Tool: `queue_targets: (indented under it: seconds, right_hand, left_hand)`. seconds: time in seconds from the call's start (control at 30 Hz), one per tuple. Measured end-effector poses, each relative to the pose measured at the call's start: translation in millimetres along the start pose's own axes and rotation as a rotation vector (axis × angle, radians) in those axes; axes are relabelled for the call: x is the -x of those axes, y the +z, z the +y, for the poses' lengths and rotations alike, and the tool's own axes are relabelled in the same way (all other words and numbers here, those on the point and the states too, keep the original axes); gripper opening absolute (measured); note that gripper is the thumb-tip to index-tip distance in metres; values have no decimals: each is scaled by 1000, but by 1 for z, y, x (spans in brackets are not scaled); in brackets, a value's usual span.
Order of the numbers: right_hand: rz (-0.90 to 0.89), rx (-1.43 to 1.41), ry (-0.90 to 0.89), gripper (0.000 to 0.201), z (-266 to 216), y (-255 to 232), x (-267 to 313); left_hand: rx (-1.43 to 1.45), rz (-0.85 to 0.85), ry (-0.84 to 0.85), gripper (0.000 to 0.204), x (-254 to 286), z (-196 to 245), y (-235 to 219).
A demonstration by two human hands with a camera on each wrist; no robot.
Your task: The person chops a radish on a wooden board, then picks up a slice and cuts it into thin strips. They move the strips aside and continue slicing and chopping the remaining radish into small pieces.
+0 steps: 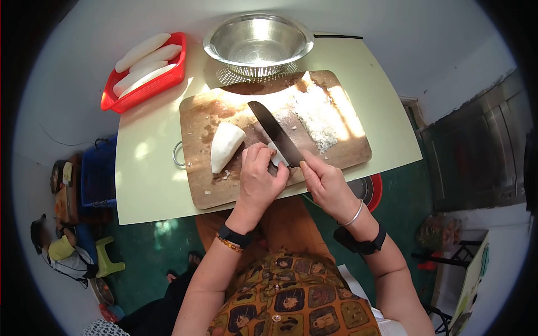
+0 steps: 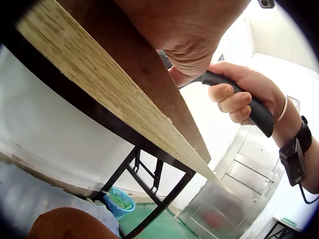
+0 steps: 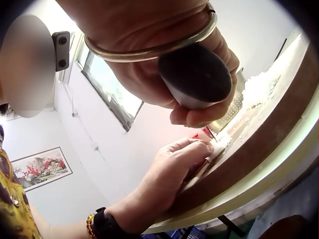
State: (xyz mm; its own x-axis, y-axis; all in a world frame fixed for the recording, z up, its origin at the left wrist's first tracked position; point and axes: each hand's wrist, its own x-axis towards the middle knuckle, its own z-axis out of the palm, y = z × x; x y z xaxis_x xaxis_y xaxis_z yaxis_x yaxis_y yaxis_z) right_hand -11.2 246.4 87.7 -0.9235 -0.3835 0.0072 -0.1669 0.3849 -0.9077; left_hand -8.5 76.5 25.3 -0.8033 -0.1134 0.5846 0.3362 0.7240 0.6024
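On the wooden cutting board (image 1: 199, 115), my left hand (image 1: 259, 175) holds down a small piece of white radish (image 1: 277, 157) with curled fingers. My right hand (image 1: 329, 190) grips the black handle (image 2: 260, 115) of a kitchen knife (image 1: 274, 131). The broad blade slants up and left across the board, its side close against the held piece and the left fingertips. To the left of that hand lies a larger peeled radish chunk (image 1: 226, 147). Finely chopped white bits (image 1: 320, 126) are spread over the board's right side. The left palm hides part of the held piece.
A steel bowl (image 1: 224, 53) sits over a perforated strainer (image 1: 230, 75) behind the board. A red basket (image 1: 182, 67) of several peeled radishes stands at the table's back left corner. The board's metal ring (image 1: 176, 155) sticks out left. A person (image 1: 64, 249) is at far left.
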Motion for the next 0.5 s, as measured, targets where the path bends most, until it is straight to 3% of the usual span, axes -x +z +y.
queue_targets:
  seconds: [0.5]
  right_hand:
    - [2,32,-15,29,2,2,2]
  left_hand:
    - [-5,-13,8,22,-1,0,-1]
